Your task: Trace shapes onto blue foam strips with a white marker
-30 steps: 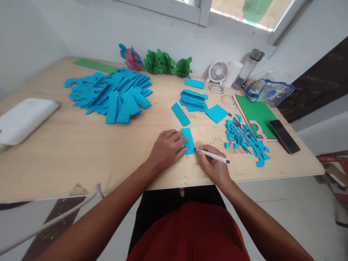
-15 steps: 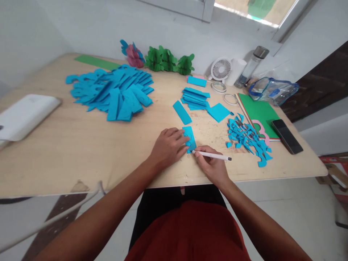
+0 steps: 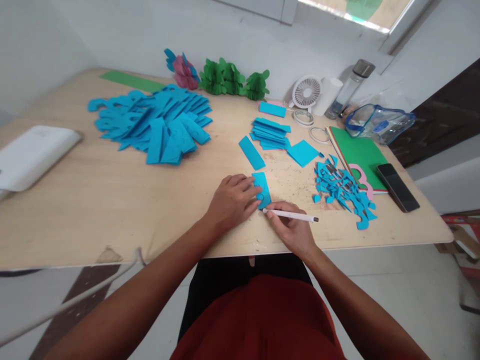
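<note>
A small blue paper strip (image 3: 265, 189) lies on the table in front of me, with faint drawn lines on it. My left hand (image 3: 236, 197) rests flat across its left side, fingers stretched out and pressing it down. In my right hand (image 3: 290, 225) is a white pen (image 3: 292, 215), held in a writing grip with its tip at the strip's lower edge. Just beyond lies another blue strip (image 3: 251, 152). Farther back are a stack of blue strips (image 3: 270, 134) and a blue square (image 3: 303, 153).
Left stands a large pile of folded blue paper pieces (image 3: 157, 125); right, blue scraps (image 3: 341, 185), a phone (image 3: 397, 187) and green sheets (image 3: 362, 155). Along the back are green paper shapes (image 3: 225, 77), a small fan (image 3: 306, 92), tape rolls (image 3: 303, 118) and a bottle (image 3: 348, 90).
The pen tip has shifted slightly left along the strip's lower edge. My left hand stays in place on the paper. The camera view has moved a little.
</note>
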{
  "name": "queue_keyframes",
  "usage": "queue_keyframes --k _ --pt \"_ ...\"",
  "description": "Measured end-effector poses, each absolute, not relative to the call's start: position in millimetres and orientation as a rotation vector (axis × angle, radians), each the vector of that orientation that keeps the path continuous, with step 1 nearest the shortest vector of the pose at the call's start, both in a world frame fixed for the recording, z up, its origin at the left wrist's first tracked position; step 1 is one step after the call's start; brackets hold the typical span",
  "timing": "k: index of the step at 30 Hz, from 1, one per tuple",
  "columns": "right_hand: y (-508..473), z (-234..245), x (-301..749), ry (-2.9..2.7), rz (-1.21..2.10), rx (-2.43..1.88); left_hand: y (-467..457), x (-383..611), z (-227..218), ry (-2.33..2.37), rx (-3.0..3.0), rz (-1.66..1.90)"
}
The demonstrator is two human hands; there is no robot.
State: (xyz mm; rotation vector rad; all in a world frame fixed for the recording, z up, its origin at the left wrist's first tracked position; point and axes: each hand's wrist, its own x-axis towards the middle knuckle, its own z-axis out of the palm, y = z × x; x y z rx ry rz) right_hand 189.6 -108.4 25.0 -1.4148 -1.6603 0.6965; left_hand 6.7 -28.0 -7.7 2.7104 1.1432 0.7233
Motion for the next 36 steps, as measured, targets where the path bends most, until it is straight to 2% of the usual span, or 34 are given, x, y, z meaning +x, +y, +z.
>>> queue_keyframes --k 36 --pt "-108.7 22.9 189.6 -1.702 0.581 -1.424 -28.0 7.0 -7.1 1.148 2.705 0.720"
